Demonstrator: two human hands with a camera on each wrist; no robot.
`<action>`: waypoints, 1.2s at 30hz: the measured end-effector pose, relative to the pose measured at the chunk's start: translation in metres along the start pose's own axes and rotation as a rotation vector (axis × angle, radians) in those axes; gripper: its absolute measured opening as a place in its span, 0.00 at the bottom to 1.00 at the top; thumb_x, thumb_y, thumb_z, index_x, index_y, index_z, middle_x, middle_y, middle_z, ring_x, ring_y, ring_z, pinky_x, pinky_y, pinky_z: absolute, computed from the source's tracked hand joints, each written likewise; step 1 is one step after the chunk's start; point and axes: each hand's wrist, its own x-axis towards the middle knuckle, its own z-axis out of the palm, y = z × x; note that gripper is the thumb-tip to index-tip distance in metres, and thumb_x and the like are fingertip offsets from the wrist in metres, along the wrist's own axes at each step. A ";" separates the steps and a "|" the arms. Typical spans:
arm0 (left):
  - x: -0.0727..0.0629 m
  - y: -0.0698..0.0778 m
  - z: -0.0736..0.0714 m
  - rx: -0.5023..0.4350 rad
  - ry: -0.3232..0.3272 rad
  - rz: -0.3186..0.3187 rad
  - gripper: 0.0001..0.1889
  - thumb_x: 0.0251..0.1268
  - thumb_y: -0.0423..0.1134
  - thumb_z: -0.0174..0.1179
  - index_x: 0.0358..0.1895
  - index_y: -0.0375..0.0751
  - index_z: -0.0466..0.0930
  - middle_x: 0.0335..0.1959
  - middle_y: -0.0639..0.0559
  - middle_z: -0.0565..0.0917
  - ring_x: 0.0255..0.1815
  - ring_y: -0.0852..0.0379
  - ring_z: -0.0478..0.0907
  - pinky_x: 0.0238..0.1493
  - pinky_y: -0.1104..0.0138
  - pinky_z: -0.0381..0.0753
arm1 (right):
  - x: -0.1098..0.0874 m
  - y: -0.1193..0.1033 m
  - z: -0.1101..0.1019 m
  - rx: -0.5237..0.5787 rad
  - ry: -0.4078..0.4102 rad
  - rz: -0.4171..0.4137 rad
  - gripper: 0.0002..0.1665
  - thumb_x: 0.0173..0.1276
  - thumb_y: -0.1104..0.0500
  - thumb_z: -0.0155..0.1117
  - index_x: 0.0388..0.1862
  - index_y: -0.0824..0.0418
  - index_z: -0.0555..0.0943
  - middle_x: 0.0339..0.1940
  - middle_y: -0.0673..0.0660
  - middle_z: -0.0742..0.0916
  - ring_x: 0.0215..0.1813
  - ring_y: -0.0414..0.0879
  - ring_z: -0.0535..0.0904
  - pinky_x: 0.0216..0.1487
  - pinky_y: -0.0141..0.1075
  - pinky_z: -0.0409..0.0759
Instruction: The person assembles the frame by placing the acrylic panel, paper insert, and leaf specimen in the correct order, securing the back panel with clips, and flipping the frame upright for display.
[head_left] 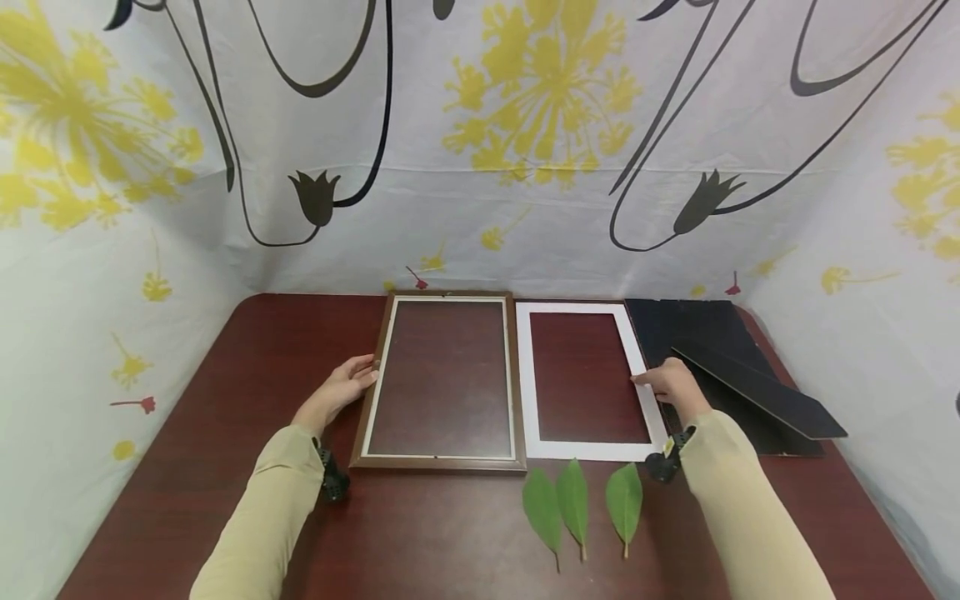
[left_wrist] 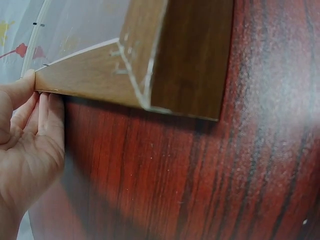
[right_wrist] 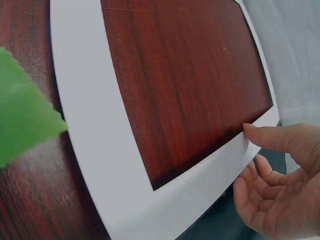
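A brown wooden picture frame (head_left: 438, 464) with a pale inner edge lies on the table. My left hand (head_left: 341, 392) holds its left side; in the left wrist view the thumb is on top of the wood (left_wrist: 90, 75) and the other fingers are at its underside. To the right, almost against the frame, is a white picture mat (head_left: 588, 452) with a rectangular opening. My right hand (head_left: 678, 387) pinches the mat's right edge. In the right wrist view its thumb (right_wrist: 267, 136) presses the white border (right_wrist: 95, 110), with the curled fingers below the edge.
Three green leaves (head_left: 573, 504) lie in front of the mat. At the right, a black board (head_left: 757, 392) rests tilted over a flat black sheet (head_left: 675, 325), close to my right hand. The dark red table (head_left: 420, 542) meets a patterned cloth (head_left: 420, 225) behind and at the sides.
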 end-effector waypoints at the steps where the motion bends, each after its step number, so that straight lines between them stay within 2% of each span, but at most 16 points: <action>1: 0.000 0.000 0.000 -0.004 0.003 0.002 0.29 0.70 0.34 0.45 0.70 0.32 0.45 0.71 0.33 0.50 0.73 0.42 0.46 0.71 0.53 0.53 | 0.002 0.001 -0.002 0.011 -0.018 0.008 0.34 0.59 0.59 0.62 0.54 0.80 0.62 0.44 0.70 0.71 0.44 0.54 0.74 0.42 0.37 0.81; 4: 0.000 0.000 0.000 0.008 0.015 0.006 0.29 0.70 0.34 0.45 0.70 0.31 0.46 0.71 0.33 0.51 0.73 0.41 0.47 0.71 0.53 0.54 | 0.002 0.002 -0.008 0.050 -0.083 0.001 0.35 0.61 0.60 0.60 0.60 0.79 0.61 0.53 0.75 0.71 0.51 0.59 0.75 0.47 0.39 0.80; 6: 0.000 0.000 0.000 0.011 0.024 0.009 0.29 0.70 0.34 0.45 0.70 0.31 0.46 0.71 0.32 0.51 0.73 0.41 0.47 0.71 0.53 0.53 | -0.002 0.001 -0.014 0.083 -0.130 -0.032 0.36 0.62 0.61 0.59 0.63 0.78 0.59 0.57 0.75 0.71 0.53 0.57 0.76 0.51 0.42 0.79; 8: 0.000 -0.001 0.001 0.010 0.028 0.009 0.29 0.70 0.33 0.45 0.70 0.31 0.46 0.71 0.32 0.51 0.73 0.41 0.47 0.71 0.53 0.53 | -0.005 0.001 -0.020 0.104 -0.168 -0.069 0.35 0.63 0.62 0.58 0.63 0.78 0.58 0.50 0.72 0.77 0.45 0.52 0.80 0.51 0.42 0.80; 10: 0.001 -0.002 0.001 0.006 0.027 0.014 0.29 0.70 0.33 0.45 0.69 0.30 0.46 0.71 0.32 0.51 0.73 0.41 0.47 0.71 0.54 0.53 | -0.009 0.000 -0.026 0.134 -0.202 -0.100 0.34 0.63 0.62 0.59 0.63 0.77 0.59 0.38 0.61 0.82 0.37 0.42 0.80 0.47 0.40 0.81; 13: 0.000 -0.003 0.001 0.012 0.032 0.019 0.29 0.70 0.34 0.45 0.69 0.30 0.47 0.70 0.32 0.52 0.73 0.41 0.47 0.71 0.53 0.53 | -0.012 -0.002 -0.033 0.164 -0.258 -0.139 0.35 0.64 0.62 0.59 0.64 0.75 0.58 0.27 0.44 0.81 0.30 0.34 0.78 0.42 0.36 0.82; 15: 0.000 -0.003 0.001 0.022 0.034 0.018 0.29 0.70 0.34 0.46 0.69 0.31 0.47 0.71 0.32 0.52 0.73 0.40 0.48 0.71 0.53 0.53 | -0.014 -0.003 -0.038 0.168 -0.305 -0.162 0.38 0.64 0.61 0.58 0.66 0.74 0.54 0.25 0.42 0.81 0.30 0.33 0.79 0.40 0.36 0.82; 20: -0.002 -0.003 -0.002 0.039 0.033 0.013 0.29 0.70 0.35 0.45 0.70 0.31 0.46 0.71 0.33 0.51 0.73 0.41 0.47 0.71 0.53 0.53 | -0.019 -0.007 -0.045 0.144 -0.395 -0.210 0.43 0.65 0.57 0.58 0.71 0.69 0.47 0.30 0.42 0.82 0.35 0.36 0.81 0.43 0.38 0.82; 28: -0.002 0.000 -0.002 0.031 0.025 -0.004 0.29 0.70 0.35 0.45 0.70 0.33 0.46 0.72 0.34 0.50 0.73 0.42 0.46 0.72 0.53 0.52 | -0.028 -0.010 -0.052 0.156 -0.445 -0.269 0.48 0.65 0.55 0.58 0.73 0.64 0.41 0.32 0.42 0.83 0.37 0.39 0.82 0.41 0.38 0.81; 36: -0.001 0.002 0.001 0.050 0.027 -0.003 0.30 0.70 0.37 0.45 0.70 0.34 0.46 0.72 0.34 0.50 0.73 0.42 0.47 0.71 0.54 0.53 | -0.030 -0.001 -0.062 0.252 -0.467 -0.295 0.48 0.66 0.56 0.57 0.73 0.63 0.39 0.35 0.38 0.85 0.38 0.36 0.82 0.41 0.36 0.81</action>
